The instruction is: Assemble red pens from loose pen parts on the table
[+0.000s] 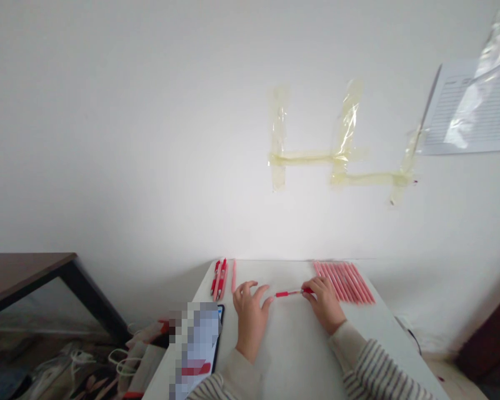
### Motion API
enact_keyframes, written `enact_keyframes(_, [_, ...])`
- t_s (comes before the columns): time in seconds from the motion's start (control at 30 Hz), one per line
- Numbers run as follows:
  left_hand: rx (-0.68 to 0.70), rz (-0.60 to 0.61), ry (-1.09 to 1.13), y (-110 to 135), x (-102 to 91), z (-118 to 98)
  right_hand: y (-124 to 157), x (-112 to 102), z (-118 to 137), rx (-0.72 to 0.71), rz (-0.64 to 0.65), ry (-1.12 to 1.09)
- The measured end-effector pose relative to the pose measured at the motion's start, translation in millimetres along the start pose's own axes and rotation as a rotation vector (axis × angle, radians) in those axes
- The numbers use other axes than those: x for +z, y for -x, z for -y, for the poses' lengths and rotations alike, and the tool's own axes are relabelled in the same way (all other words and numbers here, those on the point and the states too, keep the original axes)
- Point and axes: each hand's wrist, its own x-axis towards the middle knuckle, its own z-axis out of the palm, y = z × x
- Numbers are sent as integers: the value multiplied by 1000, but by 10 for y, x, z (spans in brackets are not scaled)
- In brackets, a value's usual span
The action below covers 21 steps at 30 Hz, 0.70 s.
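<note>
A red pen with a clear middle (pixel 294 292) lies crosswise over the white table, its right end pinched in the fingers of my right hand (pixel 323 297). Close to the pen's left tip, my left hand (pixel 250 305) has its thumb and fingers spread, with nothing between them. A row of several pink sticks (pixel 350 283), perhaps pens or refills, lies side by side just beyond my right hand. Past my left hand are a single pink stick (pixel 234 272) and a small group of red pens (pixel 219 280) with pink sticks beside them.
A phone (pixel 216 339), partly blurred out, rests at the left edge of the white table (pixel 295 355). Behind stands a white wall (pixel 150 139) with tape strips and a lined paper (pixel 475 111). Bags (pixel 141 355) and a dark-framed table (pixel 29 261) are at left.
</note>
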Motion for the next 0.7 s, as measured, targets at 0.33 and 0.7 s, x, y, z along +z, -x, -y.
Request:
enact_keyframes(0.33, [21, 82, -3, 27, 15, -82, -7, 16, -7, -21, 50, -32])
enact_keyframes(0.7, [1, 25, 1, 1, 20, -18, -13, 2, 3, -11, 19, -45])
